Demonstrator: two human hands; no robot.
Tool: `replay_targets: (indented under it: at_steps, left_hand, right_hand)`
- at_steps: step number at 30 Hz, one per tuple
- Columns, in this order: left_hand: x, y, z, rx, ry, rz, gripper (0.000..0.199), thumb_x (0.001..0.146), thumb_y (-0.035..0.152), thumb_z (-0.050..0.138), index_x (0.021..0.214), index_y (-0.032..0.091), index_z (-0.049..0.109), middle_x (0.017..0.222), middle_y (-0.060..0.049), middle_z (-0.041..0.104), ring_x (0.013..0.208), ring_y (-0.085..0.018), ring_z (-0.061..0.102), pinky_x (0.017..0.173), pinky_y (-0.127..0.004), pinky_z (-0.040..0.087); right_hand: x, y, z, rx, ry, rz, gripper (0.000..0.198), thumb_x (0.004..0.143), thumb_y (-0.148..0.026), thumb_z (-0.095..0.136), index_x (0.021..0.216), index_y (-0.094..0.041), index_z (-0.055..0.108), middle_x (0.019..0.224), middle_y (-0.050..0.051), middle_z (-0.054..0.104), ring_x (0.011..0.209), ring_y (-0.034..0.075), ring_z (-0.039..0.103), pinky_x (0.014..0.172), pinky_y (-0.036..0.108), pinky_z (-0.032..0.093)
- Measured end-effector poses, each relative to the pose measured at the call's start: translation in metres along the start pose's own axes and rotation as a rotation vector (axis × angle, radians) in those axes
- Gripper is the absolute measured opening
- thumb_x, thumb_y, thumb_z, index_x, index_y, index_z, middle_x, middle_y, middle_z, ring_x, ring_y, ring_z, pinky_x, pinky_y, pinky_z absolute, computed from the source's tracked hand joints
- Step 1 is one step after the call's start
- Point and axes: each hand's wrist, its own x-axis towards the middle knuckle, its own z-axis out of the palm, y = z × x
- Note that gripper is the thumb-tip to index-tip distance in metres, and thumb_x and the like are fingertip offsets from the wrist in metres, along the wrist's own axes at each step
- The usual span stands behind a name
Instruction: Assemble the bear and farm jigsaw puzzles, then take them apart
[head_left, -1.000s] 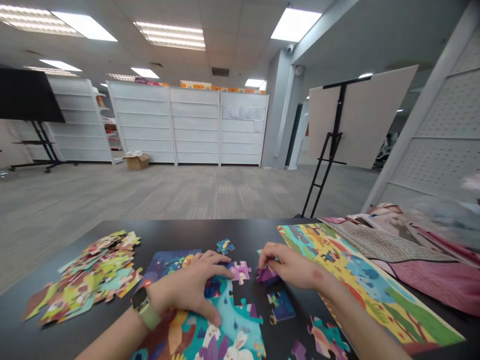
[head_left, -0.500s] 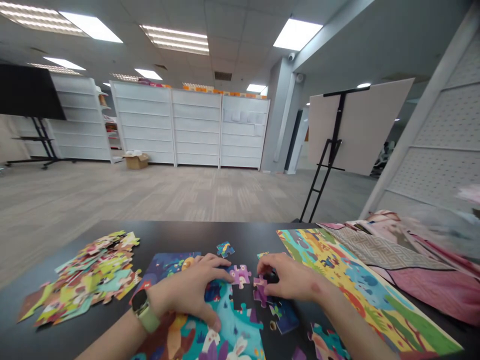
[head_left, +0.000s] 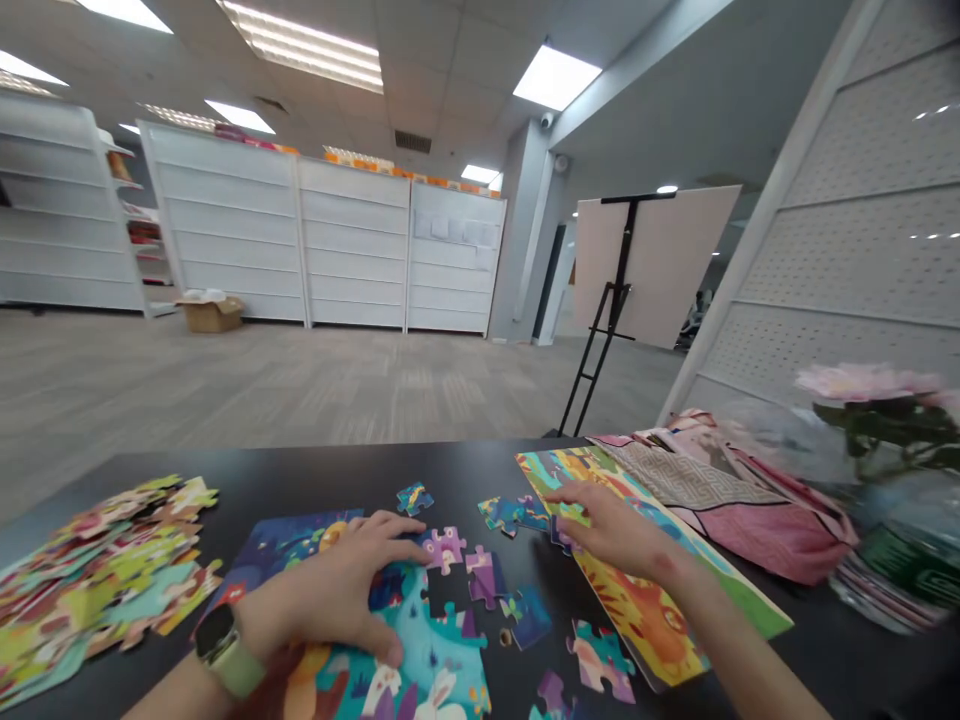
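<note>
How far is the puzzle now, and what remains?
Done: a joined section lies under the left hand. In hand: the right hand reaches toward loose pieces near the picture sheet. Left: a gap beside the purple piece, scattered pieces, and a large pile.

Bright ceiling panels (head_left: pixel 556 76) light the room evenly; edges bend and the right side blurs.

- Assembled puzzle (head_left: pixel 420 660): lower part cut off by bottom edge, partly covered by left hand (head_left: pixel 330 600).
- Loose-piece pile (head_left: pixel 97 570): cut by left edge.
- Flowers (head_left: pixel 870 385): blurred.
</note>
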Motion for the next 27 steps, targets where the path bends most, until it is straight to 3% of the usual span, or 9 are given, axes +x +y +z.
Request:
replay_targets:
  at_steps: [3,8,12,16,21,24,27]
  left_hand:
    - [0.0,0.002,-0.001,0.009,-0.002,-0.01,0.087,0.058,0.068,0.084,0.135,0.039,0.057,0.155,-0.006,0.041,0.142,-0.042,0.031,0.116,-0.059,0.026]
    - [0.0,0.001,0.0,0.011,0.001,0.008,0.087,0.057,0.068,0.084,0.134,0.038,0.059,0.154,-0.007,0.042,0.14,-0.043,0.033,0.116,-0.061,0.025]
    - [0.0,-0.004,0.002,0.003,0.025,0.056,0.084,0.06,0.069,0.083,0.135,0.039,0.058,0.153,-0.007,0.043,0.139,-0.042,0.035,0.114,-0.058,0.03]
    - [-0.001,-0.006,0.002,0.001,0.032,0.071,0.083,0.061,0.069,0.082,0.135,0.04,0.058,0.153,-0.007,0.043,0.139,-0.042,0.035,0.114,-0.058,0.03]
    - [-0.002,-0.001,0.001,0.018,0.014,0.036,0.084,0.06,0.069,0.082,0.135,0.038,0.058,0.153,-0.007,0.042,0.14,-0.042,0.034,0.115,-0.059,0.028]
    - [-0.002,0.0,0.001,0.028,0.019,0.036,0.085,0.06,0.07,0.081,0.135,0.039,0.057,0.153,-0.007,0.042,0.14,-0.042,0.034,0.115,-0.06,0.027]
    - [-0.003,-0.001,0.001,0.031,0.033,0.046,0.086,0.058,0.072,0.082,0.134,0.038,0.059,0.152,-0.007,0.044,0.139,-0.042,0.036,0.114,-0.059,0.029]
  right_hand:
    - [-0.01,0.014,0.013,-0.026,-0.098,0.041,0.053,0.071,-0.025,0.069,0.124,-0.017,0.066,0.126,0.013,0.065,0.119,0.03,0.058,0.105,0.041,0.042]
    - [-0.01,0.017,0.024,0.04,-0.046,0.045,0.057,0.071,-0.015,0.061,0.128,-0.017,0.061,0.114,0.01,0.068,0.104,0.025,0.063,0.095,0.037,0.048]
    - [-0.019,0.006,0.017,0.131,-0.04,-0.031,0.047,0.077,-0.025,0.064,0.124,-0.021,0.063,0.12,0.009,0.067,0.105,0.024,0.063,0.095,0.038,0.049]
    - [-0.06,-0.004,0.014,0.149,-0.056,0.001,0.033,0.082,-0.037,0.066,0.113,-0.025,0.071,0.128,0.008,0.065,0.121,0.029,0.056,0.108,0.044,0.041]
    - [-0.113,-0.003,0.032,0.186,-0.107,0.149,0.048,0.077,-0.041,0.07,0.124,-0.03,0.068,0.135,0.009,0.062,0.129,0.034,0.051,0.115,0.047,0.035]
    - [-0.115,-0.002,0.036,0.188,-0.102,0.188,0.052,0.077,-0.037,0.067,0.129,-0.03,0.064,0.134,0.009,0.062,0.126,0.033,0.054,0.112,0.045,0.038]
    - [-0.098,-0.008,0.027,0.261,-0.191,0.194,0.048,0.075,-0.037,0.069,0.122,-0.029,0.066,0.117,0.008,0.069,0.107,0.03,0.063,0.096,0.04,0.049]
